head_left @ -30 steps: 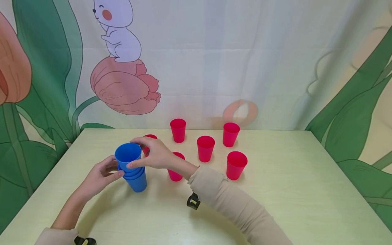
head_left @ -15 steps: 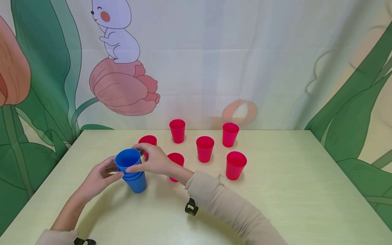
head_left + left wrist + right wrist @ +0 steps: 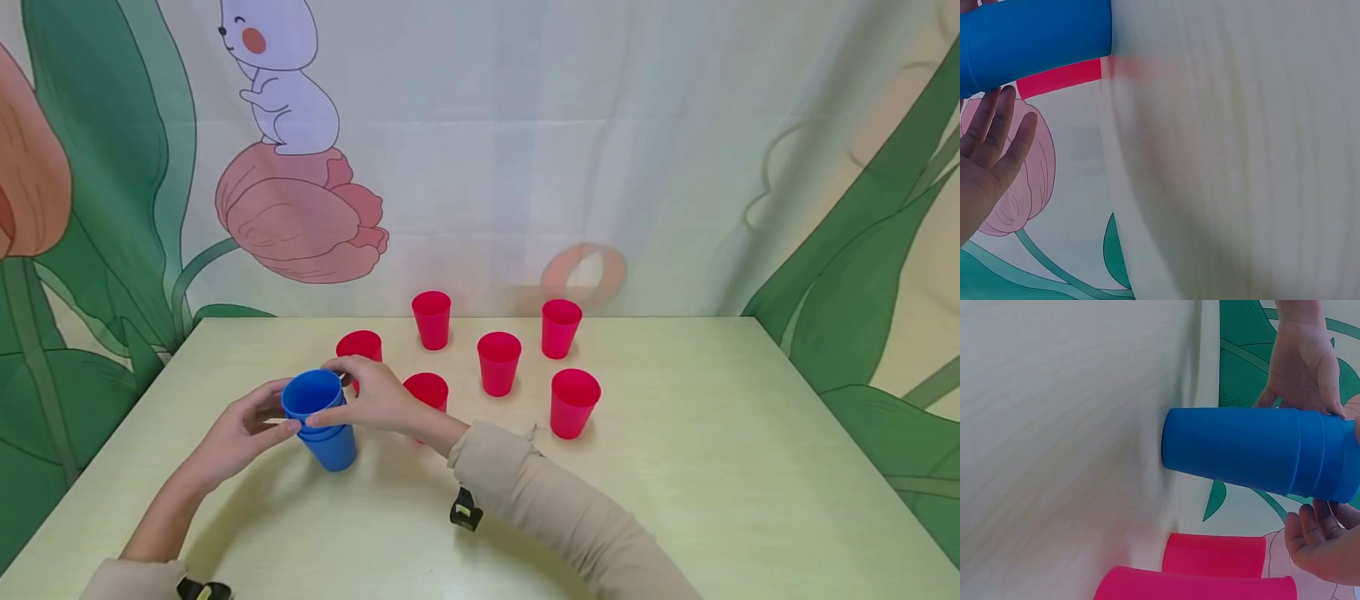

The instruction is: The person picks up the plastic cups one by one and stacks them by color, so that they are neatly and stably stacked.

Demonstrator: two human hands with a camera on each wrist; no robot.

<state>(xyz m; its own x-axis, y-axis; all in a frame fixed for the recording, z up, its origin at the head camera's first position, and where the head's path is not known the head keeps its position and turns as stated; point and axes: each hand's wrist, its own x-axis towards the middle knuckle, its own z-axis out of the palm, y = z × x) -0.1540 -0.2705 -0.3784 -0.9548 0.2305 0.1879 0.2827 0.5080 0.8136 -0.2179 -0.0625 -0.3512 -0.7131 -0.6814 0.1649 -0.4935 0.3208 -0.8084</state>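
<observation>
A stack of nested blue cups [image 3: 332, 451] stands upright on the table, left of the middle. My left hand [image 3: 238, 435] holds the stack from the left near the rims, its thumb in front and its fingers partly hidden behind. From the right, my right hand [image 3: 381, 400] grips the uppermost blue cup [image 3: 309, 398], with the thumb on the near side. Stepped rims on the blue stack [image 3: 1235, 447] show in the right wrist view. Close behind my right hand are two red cups, a left one [image 3: 358, 343] and a nearer one [image 3: 426, 390], both partly covered.
Several other red cups stand apart and upright: one at the back [image 3: 432, 321], one in the middle [image 3: 498, 364], one at the back right [image 3: 561, 329] and one nearer right [image 3: 574, 404]. A printed curtain [image 3: 465, 167] hangs behind the pale table [image 3: 712, 450].
My right hand has moved down with the uppermost blue cup, which now sits deeper in the stack. My left hand stays about the stack. The red cups have not moved.
</observation>
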